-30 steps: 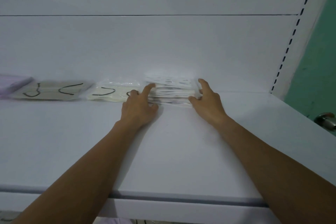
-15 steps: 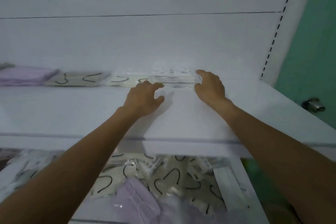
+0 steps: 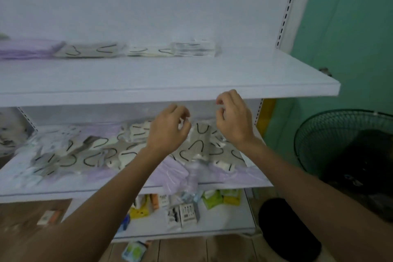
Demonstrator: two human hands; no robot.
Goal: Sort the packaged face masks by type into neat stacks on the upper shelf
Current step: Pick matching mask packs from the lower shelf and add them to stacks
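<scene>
Two bare arms reach up from six o'clock toward the shelving. The left hand [image 3: 168, 132] hangs in front of the middle shelf [image 3: 63, 189], fingers loosely curled, its grip slack and holding nothing. The right hand [image 3: 234, 121] is at its three o'clock and a little higher, its knuckles level with the front lip of the upper shelf [image 3: 255, 74], and its grip is just as slack and unfilled. The hands are near each other but apart.

At twelve o'clock from them, the sorted masks lie in a row along the back of the upper shelf. A purple stack [image 3: 25, 49] is at the nine o'clock end, followed by grey packs with black loops [image 3: 91, 50], cream packs [image 3: 146, 51] and a clear-wrapped stack [image 3: 193, 49]. Behind the hands, a loose jumble of masks [image 3: 102, 153] covers the middle shelf. A fan [image 3: 344, 144] stands at four o'clock.
</scene>
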